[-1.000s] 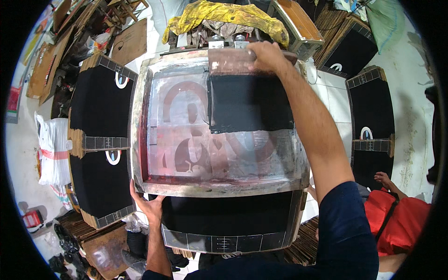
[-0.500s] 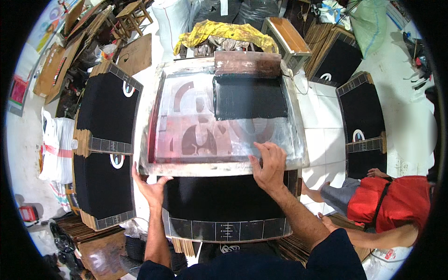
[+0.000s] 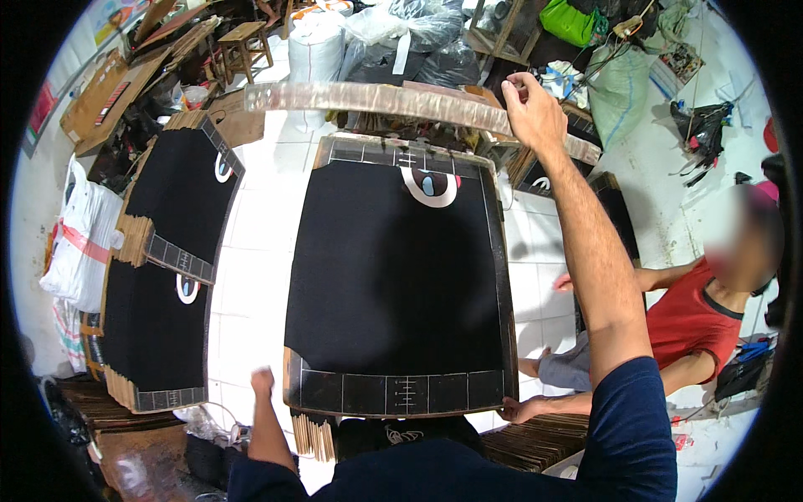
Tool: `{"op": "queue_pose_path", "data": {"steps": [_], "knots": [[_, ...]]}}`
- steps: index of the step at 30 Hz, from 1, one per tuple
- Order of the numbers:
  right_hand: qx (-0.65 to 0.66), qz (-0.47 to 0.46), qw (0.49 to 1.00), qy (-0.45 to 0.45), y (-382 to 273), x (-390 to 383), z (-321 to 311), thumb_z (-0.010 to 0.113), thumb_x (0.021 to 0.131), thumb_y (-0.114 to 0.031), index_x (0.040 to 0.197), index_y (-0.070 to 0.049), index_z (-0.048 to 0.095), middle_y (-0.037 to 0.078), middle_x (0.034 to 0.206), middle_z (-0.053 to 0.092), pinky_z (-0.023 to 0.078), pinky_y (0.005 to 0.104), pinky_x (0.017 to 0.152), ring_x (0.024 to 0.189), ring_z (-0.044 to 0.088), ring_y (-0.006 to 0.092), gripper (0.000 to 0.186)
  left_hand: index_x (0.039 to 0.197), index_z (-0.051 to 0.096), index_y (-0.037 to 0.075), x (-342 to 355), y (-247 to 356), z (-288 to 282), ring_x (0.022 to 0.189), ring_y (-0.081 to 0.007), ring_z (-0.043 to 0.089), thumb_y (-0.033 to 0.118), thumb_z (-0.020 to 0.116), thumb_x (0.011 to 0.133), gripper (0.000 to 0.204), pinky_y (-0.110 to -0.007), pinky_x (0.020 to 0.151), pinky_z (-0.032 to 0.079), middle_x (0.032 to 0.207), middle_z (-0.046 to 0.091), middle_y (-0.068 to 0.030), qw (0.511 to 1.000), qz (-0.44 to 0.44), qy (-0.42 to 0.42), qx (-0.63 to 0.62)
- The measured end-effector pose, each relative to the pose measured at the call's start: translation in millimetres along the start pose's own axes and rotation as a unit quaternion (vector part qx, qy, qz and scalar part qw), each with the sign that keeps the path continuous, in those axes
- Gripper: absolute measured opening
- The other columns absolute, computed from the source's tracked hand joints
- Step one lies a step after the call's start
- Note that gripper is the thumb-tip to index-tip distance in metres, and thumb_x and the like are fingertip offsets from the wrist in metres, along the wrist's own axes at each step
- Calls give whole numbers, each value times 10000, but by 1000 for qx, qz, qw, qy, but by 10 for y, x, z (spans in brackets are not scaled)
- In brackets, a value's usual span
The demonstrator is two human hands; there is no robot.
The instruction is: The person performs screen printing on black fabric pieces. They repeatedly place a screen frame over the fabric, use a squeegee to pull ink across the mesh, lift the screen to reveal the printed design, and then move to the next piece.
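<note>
A screen-printing frame [image 3: 376, 99] is tipped up, its light wooden edge lying across the far side. My right hand [image 3: 535, 117] is raised at that edge with fingers curled on it. Below it lies a board covered with black fabric [image 3: 393, 276], with dark gridded strips at its near and far ends. A printed eye [image 3: 431, 186] in white, blue and dark tones shows near the fabric's far edge. My left hand [image 3: 263, 382] is off the board's near left corner, touching nothing I can see; its fingers are smeared by motion.
On the left, more black-fabric boards [image 3: 159, 326] with printed eyes rest on stacked boards. At the right, a person in a red shirt [image 3: 690, 322] has one hand [image 3: 520, 408] at the board's near right corner. White sacks [image 3: 316, 63] and a wooden stool [image 3: 244, 46] stand beyond.
The frame has swung up and away from me, uncovering the fabric and printed eye. My right hand rose with it; my left hand let go and dropped back. The other person leaned in.
</note>
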State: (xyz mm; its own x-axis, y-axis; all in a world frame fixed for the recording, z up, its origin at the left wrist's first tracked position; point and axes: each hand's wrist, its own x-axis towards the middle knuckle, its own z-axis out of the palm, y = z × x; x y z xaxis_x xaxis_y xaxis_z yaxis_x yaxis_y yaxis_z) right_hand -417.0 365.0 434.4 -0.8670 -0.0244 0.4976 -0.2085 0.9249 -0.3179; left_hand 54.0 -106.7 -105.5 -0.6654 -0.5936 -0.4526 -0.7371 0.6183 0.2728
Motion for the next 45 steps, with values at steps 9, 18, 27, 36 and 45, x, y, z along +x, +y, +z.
{"op": "queue_pose_path", "data": {"steps": [9,18,27,36,45], "knots": [[-39,2,999,-24,63,624,-23,548,960,-560,1284,-219,706,113,1201,753,508,451,992,1157,691,327,496,1201,722,-79,-1204,-856,1329,949,-283,729,303,629,1050,421,-384,869,553,1004,774,-195,940,-134,81,-302],[-45,6,999,-18,126,675,3,537,938,-601,1284,-244,708,144,1238,740,493,477,1029,1198,671,363,525,1176,697,-60,-1259,-617,977,972,-488,689,247,528,1034,378,-516,871,551,1032,733,-285,967,-78,212,-119],[-26,-33,999,9,174,882,31,529,919,-545,1267,-262,718,161,1249,732,499,498,1028,1206,664,388,486,1064,756,40,-1122,-12,-2055,914,-444,707,294,672,969,283,-530,777,542,990,741,-233,919,-42,390,44],[-52,-38,998,-22,187,1185,-1,486,934,-549,1325,-261,692,157,1301,713,492,510,1043,1244,644,390,528,900,679,27,-3093,-1541,-5289,713,-54,529,258,643,1060,283,-242,666,441,816,624,43,864,54,404,-296],[-54,-14,998,-36,140,1083,-34,511,929,-535,1282,-244,724,163,1269,725,506,510,1021,1211,664,395,504,1104,728,-16,-2354,-1390,-3320,1003,-213,645,284,694,945,342,-374,952,486,1053,710,-71,777,-1,302,-553]]}}
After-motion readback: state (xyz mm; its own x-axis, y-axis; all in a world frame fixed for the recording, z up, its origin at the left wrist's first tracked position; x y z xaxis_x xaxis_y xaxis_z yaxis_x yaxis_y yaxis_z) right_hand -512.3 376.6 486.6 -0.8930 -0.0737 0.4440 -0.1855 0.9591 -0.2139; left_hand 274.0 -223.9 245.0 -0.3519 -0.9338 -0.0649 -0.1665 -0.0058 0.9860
